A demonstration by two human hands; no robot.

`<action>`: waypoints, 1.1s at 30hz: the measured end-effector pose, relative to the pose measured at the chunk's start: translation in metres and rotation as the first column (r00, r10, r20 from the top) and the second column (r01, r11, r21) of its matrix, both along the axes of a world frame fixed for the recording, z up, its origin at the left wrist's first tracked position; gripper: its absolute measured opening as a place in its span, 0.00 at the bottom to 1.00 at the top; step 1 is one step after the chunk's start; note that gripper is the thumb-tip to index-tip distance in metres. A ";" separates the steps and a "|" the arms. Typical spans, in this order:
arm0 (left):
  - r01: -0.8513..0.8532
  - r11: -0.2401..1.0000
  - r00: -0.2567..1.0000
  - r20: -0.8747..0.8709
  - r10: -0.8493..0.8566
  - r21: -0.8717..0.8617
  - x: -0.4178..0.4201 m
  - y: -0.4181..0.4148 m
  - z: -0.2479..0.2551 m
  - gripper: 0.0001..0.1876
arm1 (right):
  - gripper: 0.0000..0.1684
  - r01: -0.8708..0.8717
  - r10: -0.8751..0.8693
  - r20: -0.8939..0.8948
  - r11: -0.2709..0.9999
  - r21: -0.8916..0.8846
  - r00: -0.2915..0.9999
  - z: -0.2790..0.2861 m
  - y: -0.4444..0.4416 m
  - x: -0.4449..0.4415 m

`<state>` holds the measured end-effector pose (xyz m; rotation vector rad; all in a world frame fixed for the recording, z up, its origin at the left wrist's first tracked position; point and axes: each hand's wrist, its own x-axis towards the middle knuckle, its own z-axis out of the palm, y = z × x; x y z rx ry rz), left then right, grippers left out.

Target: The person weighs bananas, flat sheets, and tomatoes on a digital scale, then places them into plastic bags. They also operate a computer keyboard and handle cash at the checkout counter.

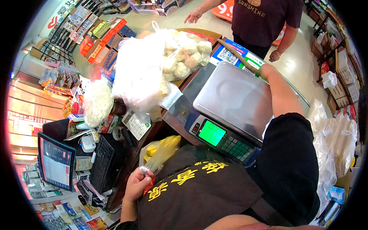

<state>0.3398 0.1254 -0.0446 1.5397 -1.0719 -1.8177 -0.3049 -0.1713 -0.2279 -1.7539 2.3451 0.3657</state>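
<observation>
My left hand [138, 184], at the lower middle, is closed on the gathered neck of a clear plastic bag [155, 152] with yellow bananas or similar yellow produce in it. At the upper right, my right hand [267, 71] grips the near end of a long, thin brown root [237, 54], perhaps a yam. The root lies slanting over printed payment-code cards beyond the scale. Between my hands stands a digital scale [235, 95] with a bare steel pan and a lit green display [213, 133].
Bags of pale buns [184, 57] and white plastic bags [138, 72] crowd the counter's left. A calculator [136, 125], keyboard [103, 161] and monitor [56, 161] stand nearer me. Another person [266, 26] stands across the counter. Clear plastic bags [322, 149] hang at right.
</observation>
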 end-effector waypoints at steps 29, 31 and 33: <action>0.134 0.985 0.958 -0.241 -0.158 -0.112 0.073 0.000 -0.036 0.16 | 0.08 -0.487 0.488 -0.055 0.844 -0.225 0.871 0.136 0.183 0.144; 0.142 0.985 0.958 -0.237 -0.163 -0.103 0.081 0.000 -0.040 0.16 | 0.09 -0.454 0.450 -0.065 0.872 -0.182 0.891 0.134 0.187 0.153; 0.144 0.984 0.960 -0.229 -0.164 -0.104 0.087 0.002 -0.049 0.16 | 0.08 -0.474 0.469 -0.080 0.849 -0.234 0.880 0.124 0.189 0.150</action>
